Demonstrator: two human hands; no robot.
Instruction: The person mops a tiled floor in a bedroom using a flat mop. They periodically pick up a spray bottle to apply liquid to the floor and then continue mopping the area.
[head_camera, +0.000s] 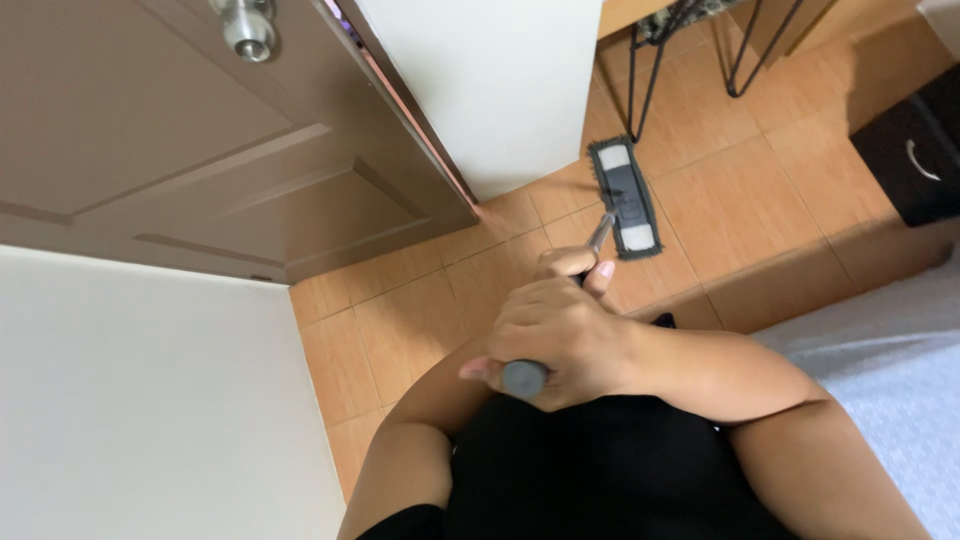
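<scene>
Head view, looking down. The person is gripping a flat mop by its handle, both hands stacked near the top end. The right hand is wrapping closed around the upper shaft, with the grey end cap poking out below the knuckles. The left hand is mostly hiding behind the right; only curled fingers and a thumb tip are showing, closing on the shaft just beyond the right hand. The handle is slanting away from the body down to the mop head, a dark rectangular pad with pale patches, which is lying flat on the orange tiled floor. The pad is sitting just beside the corner of a white wall and near the black wire legs of some furniture. A brown door with a metal knob is standing open to the left. A dark drawer unit is showing at the right edge.
</scene>
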